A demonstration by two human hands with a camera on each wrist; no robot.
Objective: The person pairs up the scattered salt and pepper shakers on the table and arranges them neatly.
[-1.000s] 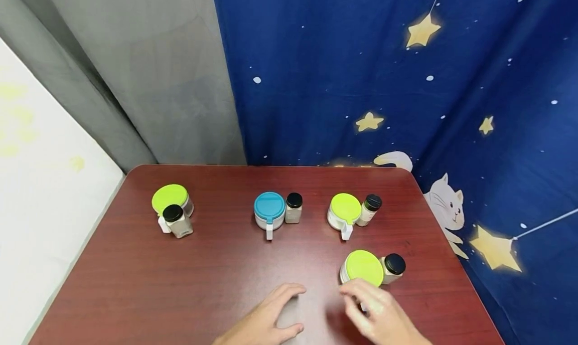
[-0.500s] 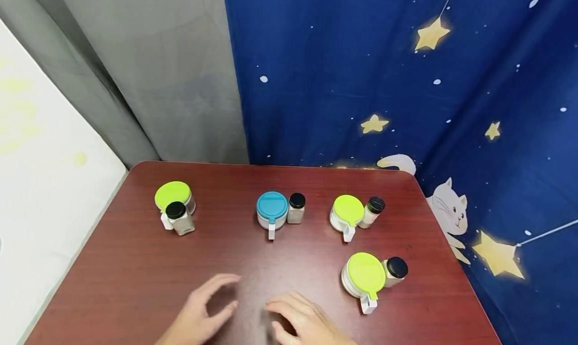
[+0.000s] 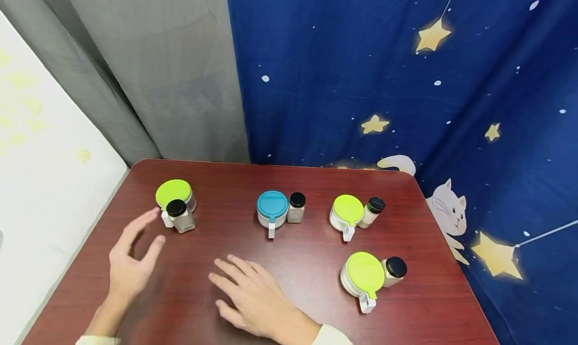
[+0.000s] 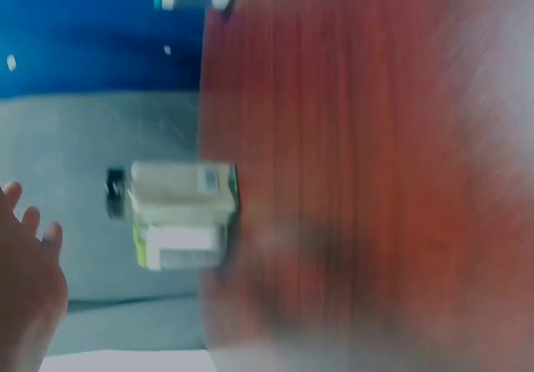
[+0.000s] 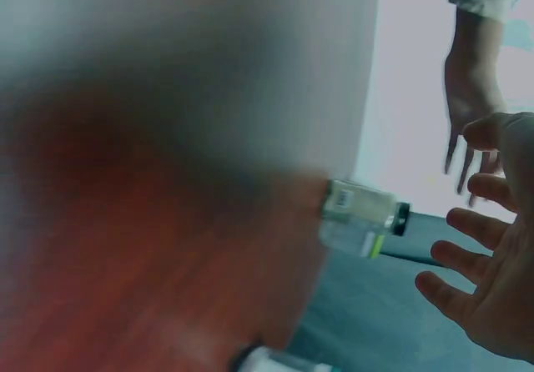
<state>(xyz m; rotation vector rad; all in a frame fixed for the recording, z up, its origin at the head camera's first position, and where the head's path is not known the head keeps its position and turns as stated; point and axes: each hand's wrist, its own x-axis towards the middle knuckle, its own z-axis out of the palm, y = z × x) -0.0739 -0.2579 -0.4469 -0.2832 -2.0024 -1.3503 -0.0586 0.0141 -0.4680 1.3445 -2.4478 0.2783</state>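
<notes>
At the table's left, my left hand (image 3: 131,262) reaches toward a small clear jar with a black lid (image 3: 182,218), its thumb and fingers spread and holding nothing. Right behind that jar stands a round jar with a lime-green lid (image 3: 173,188) and a white handle. In the left wrist view the black-lidded jar (image 4: 179,190) appears sideways, overlapping the green-lidded one (image 4: 183,248). My right hand (image 3: 257,297) is over the front middle of the table, palm down, fingers extended, nothing in it. The right wrist view shows its spread fingers, with the black-lidded jar (image 5: 359,205) farther off.
A blue-lidded jar (image 3: 272,207) with a black-lidded jar (image 3: 296,207) beside it stands at the back middle. To the right are two more pairs, green-lidded jars (image 3: 347,212) (image 3: 365,275) beside black-lidded jars (image 3: 372,212) (image 3: 394,271). Curtains hang behind the table (image 3: 226,179).
Both hands have swept left across the table, away from the front right pair of jars. The left hand is now close to the left pair. The jars keep their places.
</notes>
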